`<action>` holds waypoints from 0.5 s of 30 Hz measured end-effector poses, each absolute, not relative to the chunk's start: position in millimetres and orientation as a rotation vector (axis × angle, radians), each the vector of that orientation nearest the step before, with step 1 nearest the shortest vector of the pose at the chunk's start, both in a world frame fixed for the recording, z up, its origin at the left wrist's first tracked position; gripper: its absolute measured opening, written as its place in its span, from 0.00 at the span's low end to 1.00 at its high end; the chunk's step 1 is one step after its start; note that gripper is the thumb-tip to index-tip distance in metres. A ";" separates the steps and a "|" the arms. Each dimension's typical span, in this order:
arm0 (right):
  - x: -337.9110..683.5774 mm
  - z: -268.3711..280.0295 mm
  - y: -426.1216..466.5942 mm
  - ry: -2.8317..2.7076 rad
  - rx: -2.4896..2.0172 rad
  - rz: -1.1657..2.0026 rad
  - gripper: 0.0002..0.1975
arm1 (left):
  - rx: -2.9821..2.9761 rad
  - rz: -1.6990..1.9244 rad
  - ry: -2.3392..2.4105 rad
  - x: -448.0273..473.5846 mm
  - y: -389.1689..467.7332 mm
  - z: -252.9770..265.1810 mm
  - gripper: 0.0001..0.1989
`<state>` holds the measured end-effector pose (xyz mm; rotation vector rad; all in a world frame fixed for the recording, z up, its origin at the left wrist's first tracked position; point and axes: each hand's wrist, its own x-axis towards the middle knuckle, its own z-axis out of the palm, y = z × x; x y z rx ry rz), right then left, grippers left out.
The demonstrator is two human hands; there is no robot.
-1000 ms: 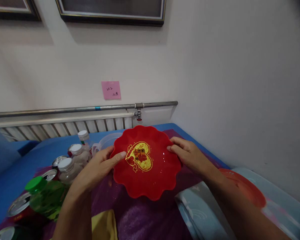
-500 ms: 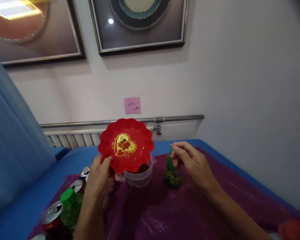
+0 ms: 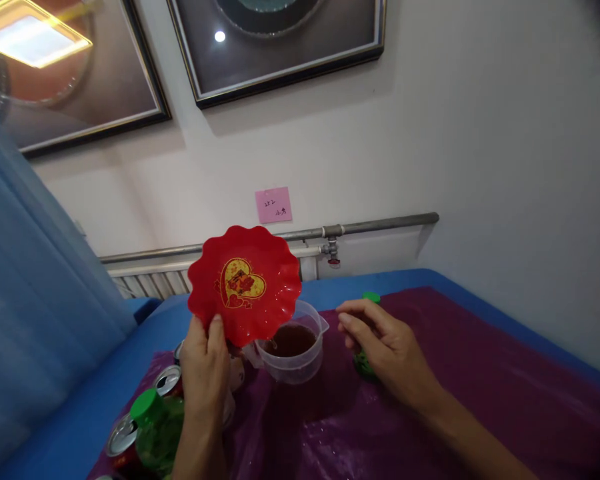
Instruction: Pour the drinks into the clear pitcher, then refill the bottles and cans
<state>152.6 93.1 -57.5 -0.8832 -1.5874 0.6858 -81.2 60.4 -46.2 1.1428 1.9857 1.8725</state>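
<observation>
A red plate with a wavy rim and a gold heart print is tilted up toward me, pinched at its lower left edge by my left hand. Below and behind it stands a clear plastic measuring jug with brown liquid inside. To the right of the jug is my right hand, raised with fingers curled and thumb and forefinger together; whether anything is between them is hidden. Behind that hand stands a green bottle with a green cap, mostly covered.
Several opened drink cans and a green-capped bottle stand at the left. Purple plastic sheeting covers part of the blue table. A pipe with a valve runs along the wall; a blue curtain hangs at left.
The view has shifted and tilted a little. The plate sits further left of the jug, showing more of the liquid. My right hand now lies in front of the bottle rather than at its cap.
</observation>
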 end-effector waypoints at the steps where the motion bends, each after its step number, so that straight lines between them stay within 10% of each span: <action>1: 152.9 -58.7 93.4 -1.611 -0.875 0.666 0.09 | 1.146 1.888 1.984 -78.2 60.6 -45.4 0.19; 15: 151.9 -68.9 92.8 -1.856 -0.779 0.194 0.06 | 1.261 2.054 1.946 -55.4 56.8 -46.8 0.25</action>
